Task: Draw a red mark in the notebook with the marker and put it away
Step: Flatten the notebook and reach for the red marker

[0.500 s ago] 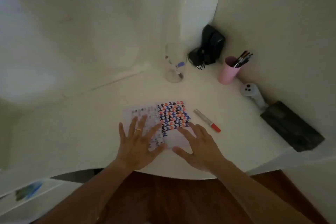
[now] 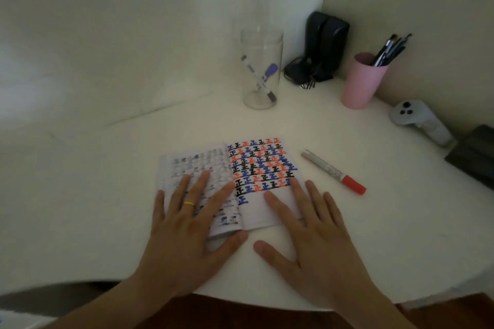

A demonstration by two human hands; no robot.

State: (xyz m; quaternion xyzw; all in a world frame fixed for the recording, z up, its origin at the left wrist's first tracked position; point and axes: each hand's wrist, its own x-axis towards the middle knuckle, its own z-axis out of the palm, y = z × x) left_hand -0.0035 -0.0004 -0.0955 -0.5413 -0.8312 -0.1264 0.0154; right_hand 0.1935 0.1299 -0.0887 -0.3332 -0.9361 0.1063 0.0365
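Observation:
A small notebook lies open on the white desk, its right page filled with rows of red, blue and black marks. My left hand, wearing a gold ring, rests flat with fingers spread on the left page. My right hand lies flat with fingers apart on the lower right page and the desk. The marker, grey-white with a red cap, lies on the desk just right of the notebook, a little beyond my right fingertips, cap pointing to the lower right.
A clear glass jar holding two markers stands behind the notebook. A pink cup of pens, a black device, a white controller and a dark object line the right wall. The desk's curved front edge is near me.
The view has come closer to the desk. Both hands stay flat on the notebook, and the marker has not moved.

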